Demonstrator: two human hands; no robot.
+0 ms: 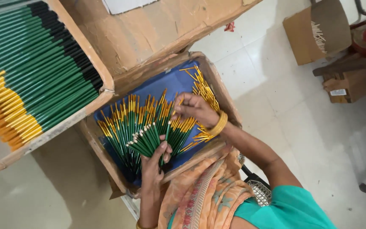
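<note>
While both hands work over the box, the scene reads so:
Left hand: the left hand (pixel 154 157) is closed around the lower ends of a fanned bundle of green pens (pixel 142 127), gold tips outward, probably so each tip can be reached.
Right hand: the right hand (pixel 192 109), with a gold bangle (pixel 219 124) at the wrist, pinches 1 pen at the fan's top edge.
Where the pens sit: over a blue-lined cardboard box (pixel 217 87), with loose gold pieces (pixel 204 91) along its right side.
Tray: the wooden tray (pixel 70 123) at left holds packed rows of green pens, all one way.
Packages: a brown carton (pixel 303 36) on the floor holds pale sticks; a smaller brown box (pixel 348 87) carries a white label.
</note>
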